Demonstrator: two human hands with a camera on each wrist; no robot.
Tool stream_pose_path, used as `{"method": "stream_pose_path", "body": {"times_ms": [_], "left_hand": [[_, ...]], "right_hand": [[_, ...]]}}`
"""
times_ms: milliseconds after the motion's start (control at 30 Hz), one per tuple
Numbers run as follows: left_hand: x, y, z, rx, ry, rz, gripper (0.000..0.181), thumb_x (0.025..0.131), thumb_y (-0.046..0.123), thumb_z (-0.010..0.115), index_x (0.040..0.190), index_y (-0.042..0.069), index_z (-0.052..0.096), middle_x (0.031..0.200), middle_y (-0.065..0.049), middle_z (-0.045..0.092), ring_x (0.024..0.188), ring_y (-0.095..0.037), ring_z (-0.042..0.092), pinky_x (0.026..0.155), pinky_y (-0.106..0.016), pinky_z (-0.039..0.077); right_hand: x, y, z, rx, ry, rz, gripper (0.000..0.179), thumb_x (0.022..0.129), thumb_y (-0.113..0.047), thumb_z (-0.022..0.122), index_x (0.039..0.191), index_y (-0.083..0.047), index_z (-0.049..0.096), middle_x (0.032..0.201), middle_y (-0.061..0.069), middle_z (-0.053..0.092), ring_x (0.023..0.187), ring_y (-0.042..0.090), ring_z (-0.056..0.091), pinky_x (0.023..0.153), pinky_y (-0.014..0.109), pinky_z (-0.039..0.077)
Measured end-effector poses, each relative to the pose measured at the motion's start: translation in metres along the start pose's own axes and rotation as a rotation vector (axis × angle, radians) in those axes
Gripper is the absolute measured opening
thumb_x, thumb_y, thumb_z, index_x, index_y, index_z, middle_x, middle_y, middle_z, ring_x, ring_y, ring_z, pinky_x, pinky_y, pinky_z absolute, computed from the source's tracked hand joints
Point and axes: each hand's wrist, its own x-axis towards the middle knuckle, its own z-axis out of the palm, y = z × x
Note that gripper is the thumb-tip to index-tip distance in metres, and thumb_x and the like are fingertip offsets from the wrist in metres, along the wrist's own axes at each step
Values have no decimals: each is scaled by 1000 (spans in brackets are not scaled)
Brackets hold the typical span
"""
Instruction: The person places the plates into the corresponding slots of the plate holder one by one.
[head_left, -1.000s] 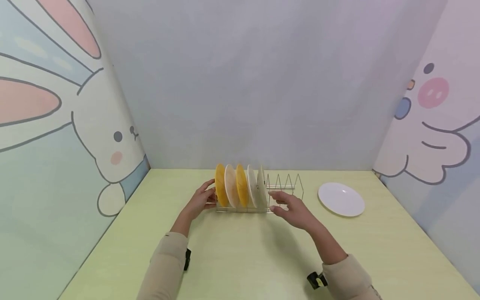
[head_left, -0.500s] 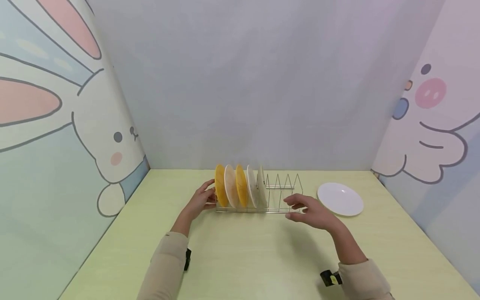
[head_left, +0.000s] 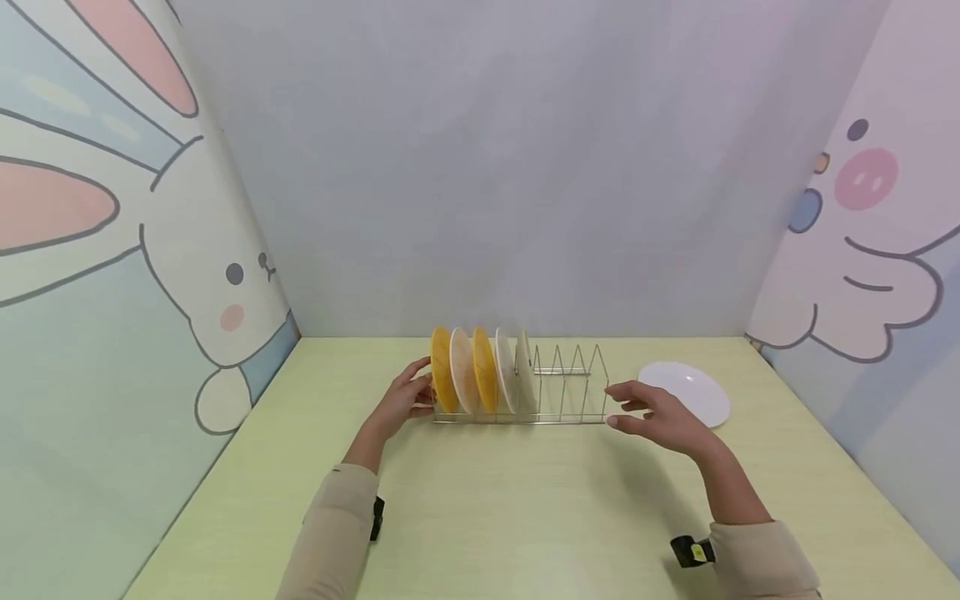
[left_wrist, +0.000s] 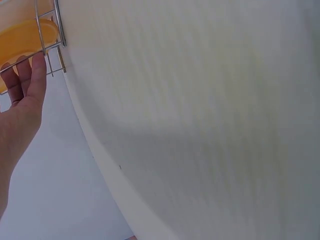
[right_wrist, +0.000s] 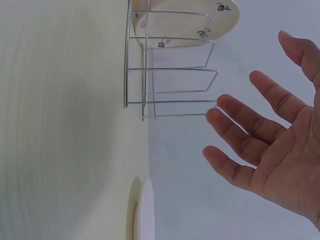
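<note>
A wire dish rack [head_left: 562, 419] stands on the table with several plates upright in its left half. They run from a yellow plate [head_left: 442, 371] at the left end to a cream plate [head_left: 527, 375], which shows a printed pattern in the right wrist view. My left hand [head_left: 397, 404] touches the rack's left end; in the left wrist view its fingers [left_wrist: 37, 75] lie against the wire beside the yellow plate, the thumb hidden. My right hand [head_left: 660, 417] holds nothing and hovers by the rack's right end, its fingers [right_wrist: 235, 170] spread and slightly bent.
A white plate [head_left: 693, 392] lies flat on the table right of the rack, partly behind my right hand. A grey wall [head_left: 480, 167] rises behind the table [head_left: 480, 517]. Side panels with a cartoon rabbit [head_left: 202, 275] and pig [head_left: 862, 250] flank it.
My right hand has moved rightward from beside the cream plate, past the rack's bare slots, to its right end near the flat white plate. The left hand has stayed in place.
</note>
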Motion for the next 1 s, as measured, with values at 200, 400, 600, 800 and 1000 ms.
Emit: {"method": "stream_pose_path", "body": {"times_ms": [200, 400, 600, 800, 1000], "left_hand": [[1, 0, 0, -7, -6, 6, 44, 99, 25, 44, 142, 23, 36, 90, -15, 55, 86, -31, 55, 79, -44, 49], [2, -2, -1, -12, -16, -4, 44, 99, 25, 45, 142, 23, 36, 90, -13, 56, 87, -32, 55, 81, -46, 49], [0, -2, -1, -14, -16, 3, 45, 99, 25, 45, 142, 22, 35, 90, -14, 56, 90, -36, 54, 82, -48, 48], [0, -2, 0, -13, -19, 6, 45, 99, 27, 44, 142, 23, 35, 91, -14, 57, 89, -35, 55, 81, -47, 48], [0, -3, -1, -14, -16, -1, 44, 99, 26, 44, 142, 23, 35, 91, -14, 57, 86, -30, 57, 83, -48, 47]], "right_hand": [[-4, 15, -13, -13, 28, 42, 45, 87, -24, 66, 125, -2, 54, 122, 17, 54, 107, 39, 53, 82, 44, 46], [-10, 34, -22, -36, 75, 75, 44, 89, -24, 64, 124, 1, 54, 120, 20, 55, 102, 36, 56, 77, 36, 49], [-14, 52, -30, -56, 115, 111, 46, 90, -24, 63, 124, 5, 53, 119, 24, 54, 104, 39, 55, 76, 31, 49], [-18, 68, -37, -29, 134, 172, 50, 91, -26, 60, 128, 6, 49, 123, 26, 51, 108, 41, 51, 75, 24, 47], [-19, 83, -42, -52, 141, 186, 52, 91, -24, 61, 129, 9, 47, 126, 31, 47, 115, 46, 44, 88, 40, 43]]}}
